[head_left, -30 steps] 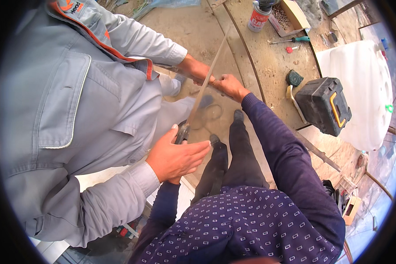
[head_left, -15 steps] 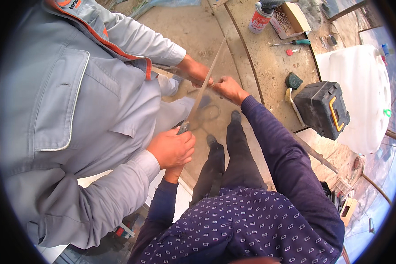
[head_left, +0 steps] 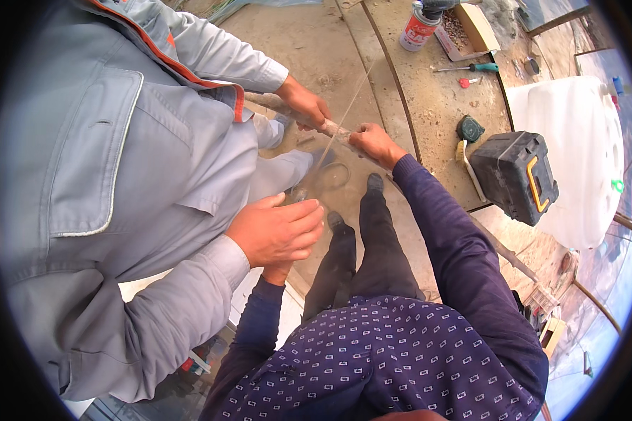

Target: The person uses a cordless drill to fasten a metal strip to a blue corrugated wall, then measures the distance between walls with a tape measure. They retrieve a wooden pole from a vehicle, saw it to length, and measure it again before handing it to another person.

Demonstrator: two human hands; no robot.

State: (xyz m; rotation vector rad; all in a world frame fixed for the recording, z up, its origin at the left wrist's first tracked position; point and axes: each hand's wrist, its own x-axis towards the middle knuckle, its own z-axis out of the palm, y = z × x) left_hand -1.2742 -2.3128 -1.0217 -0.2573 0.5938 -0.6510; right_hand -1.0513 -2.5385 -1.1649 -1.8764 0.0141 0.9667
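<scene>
A long wooden pole (head_left: pixel 338 132) runs slantwise past the bench edge. My right hand (head_left: pixel 378 145) is closed around it. Just left of there, a co-worker's hand (head_left: pixel 307 107) grips the same pole. Between the two hands a thin, long blade (head_left: pixel 358 92), seen nearly edge-on like a handsaw's, crosses the pole; its near end is blurred. My left hand (head_left: pixel 277 272) is mostly hidden under the co-worker's other hand (head_left: pixel 277 228), whose fingers are stretched out. What my left fingers do does not show.
On the bench (head_left: pixel 435 98) at right are a red-and-white can (head_left: pixel 418 29), a carton of small pieces (head_left: pixel 463 34), a screwdriver (head_left: pixel 474 68), a tape measure (head_left: pixel 469 128), a brush (head_left: pixel 468 168) and a black toolbox (head_left: pixel 514 174). Beyond stands a white plastic tank (head_left: pixel 576 154). The co-worker (head_left: pixel 161 154) stands close at left.
The blade now appears thinner and its near end has blurred. The co-worker's nearer hand has straightened its fingers. The pole shows more plainly between the other hand and my right hand.
</scene>
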